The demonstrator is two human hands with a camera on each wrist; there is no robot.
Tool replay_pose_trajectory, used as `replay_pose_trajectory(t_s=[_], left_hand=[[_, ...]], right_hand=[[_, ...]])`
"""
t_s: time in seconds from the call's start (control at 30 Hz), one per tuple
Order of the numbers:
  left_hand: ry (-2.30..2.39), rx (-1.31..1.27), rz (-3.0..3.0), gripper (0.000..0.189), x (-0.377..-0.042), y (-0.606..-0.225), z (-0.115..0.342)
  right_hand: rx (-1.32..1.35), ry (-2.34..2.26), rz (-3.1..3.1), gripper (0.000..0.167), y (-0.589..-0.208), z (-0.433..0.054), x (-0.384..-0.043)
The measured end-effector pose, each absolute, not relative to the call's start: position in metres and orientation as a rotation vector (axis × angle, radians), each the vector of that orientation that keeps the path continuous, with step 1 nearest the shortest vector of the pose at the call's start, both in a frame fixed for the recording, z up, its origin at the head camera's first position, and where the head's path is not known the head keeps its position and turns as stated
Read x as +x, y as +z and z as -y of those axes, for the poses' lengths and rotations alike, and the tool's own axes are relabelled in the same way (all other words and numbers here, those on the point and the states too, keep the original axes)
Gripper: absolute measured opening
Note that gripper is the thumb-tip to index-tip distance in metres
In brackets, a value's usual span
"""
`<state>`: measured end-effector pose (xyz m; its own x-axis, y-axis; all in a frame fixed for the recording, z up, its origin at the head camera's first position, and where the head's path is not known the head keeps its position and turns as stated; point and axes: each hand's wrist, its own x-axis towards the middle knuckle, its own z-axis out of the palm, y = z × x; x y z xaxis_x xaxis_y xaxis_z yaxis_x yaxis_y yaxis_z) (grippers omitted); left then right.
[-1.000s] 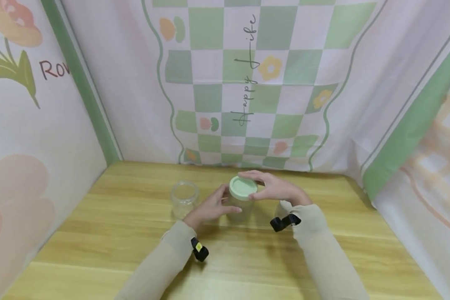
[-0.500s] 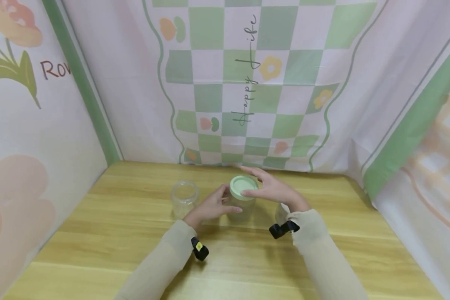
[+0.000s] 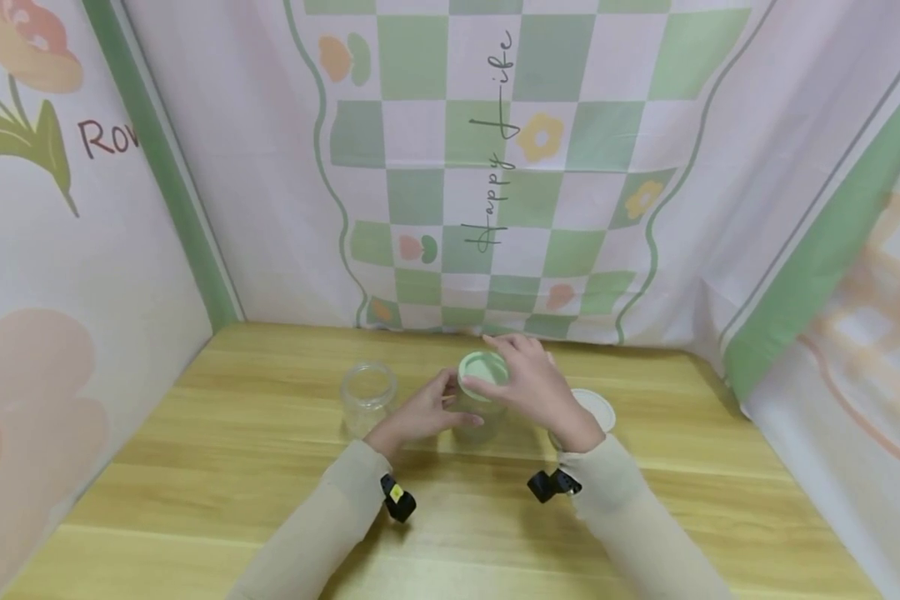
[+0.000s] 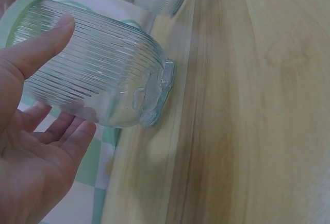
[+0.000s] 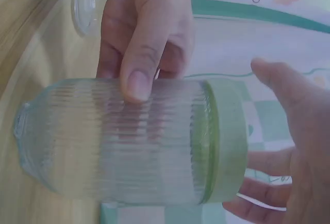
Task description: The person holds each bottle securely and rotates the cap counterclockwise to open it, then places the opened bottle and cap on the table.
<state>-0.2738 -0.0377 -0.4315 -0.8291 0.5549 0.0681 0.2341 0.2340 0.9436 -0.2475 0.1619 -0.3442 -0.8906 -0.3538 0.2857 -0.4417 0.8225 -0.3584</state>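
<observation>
My left hand (image 3: 423,412) grips a ribbed clear glass jar (image 4: 98,64), thumb on one side and fingers on the other. The jar stands upright on the wooden table (image 3: 450,533), with a pale green lid (image 3: 480,375) on its mouth. Over the lid is my right hand (image 3: 532,387), its thumb and fingers spread around the edge. In the right wrist view the right thumb is lifted away from the green lid (image 5: 229,141), while the fingers reach past its far side. Part of the lid is hidden under the right hand in the head view.
A lidless clear glass jar (image 3: 367,400) stands left of the left hand. Behind the right wrist is a container with a white lid (image 3: 596,408), partly hidden. A checkered curtain (image 3: 480,292) hangs at the table's back edge.
My right fingers have loosened from the green lid's edge, and the hand has turned and come over it. The white lid behind the wrist shows more. My left hand has stayed on the jar.
</observation>
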Motion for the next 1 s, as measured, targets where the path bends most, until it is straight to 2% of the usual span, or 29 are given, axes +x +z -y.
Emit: replay_pose_trajectory(t_s=[0.33, 0.6, 1.0], left_hand=[[1.64, 0.71, -2.221, 0.08, -0.273, -0.431, 0.036], [1.676, 0.687, -2.204, 0.08, -0.274, -0.431, 0.035], [1.665, 0.645, -2.187, 0.081, -0.274, -0.432, 0.036]], right_hand=[[0.5, 0.486, 2.75, 0.084, -0.349, -0.156, -0.238], [0.539, 0.568, 2.693, 0.077, -0.359, -0.157, -0.238], [0.544, 0.629, 2.696, 0.08, -0.362, -0.159, -0.239]])
